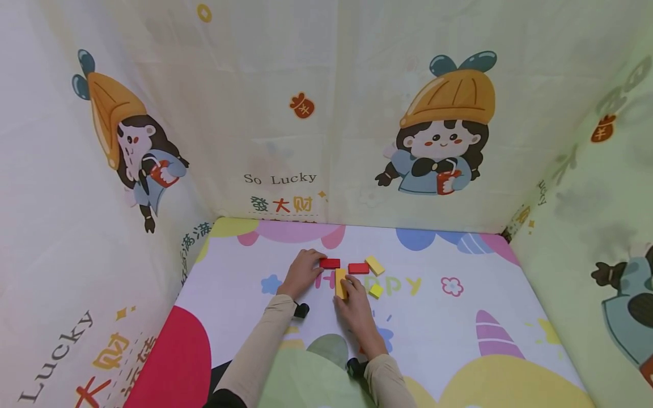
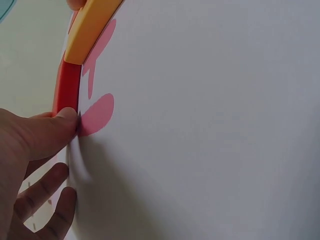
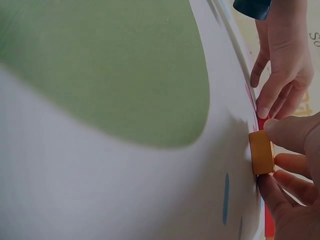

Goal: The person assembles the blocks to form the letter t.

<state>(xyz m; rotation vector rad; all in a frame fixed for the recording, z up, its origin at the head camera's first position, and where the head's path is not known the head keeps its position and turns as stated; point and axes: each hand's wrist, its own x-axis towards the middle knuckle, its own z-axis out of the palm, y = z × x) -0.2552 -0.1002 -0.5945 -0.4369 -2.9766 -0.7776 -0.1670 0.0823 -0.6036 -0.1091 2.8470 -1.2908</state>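
On the mat, my left hand pinches the left end of a red rectangular block between thumb and forefinger. In the left wrist view the thumb presses the near face of this red block. A longer orange-yellow block lies with its far end close to the red one, pointing toward me. My right hand grips it from the right, thumb on one side and fingers on the other in the right wrist view. Just right of its far end lies a second red block.
A yellow rectangular block lies slantwise beside the second red block. Nearer to me is a small bright yellow block. Printed cloth walls stand behind and on both sides of the patterned mat.
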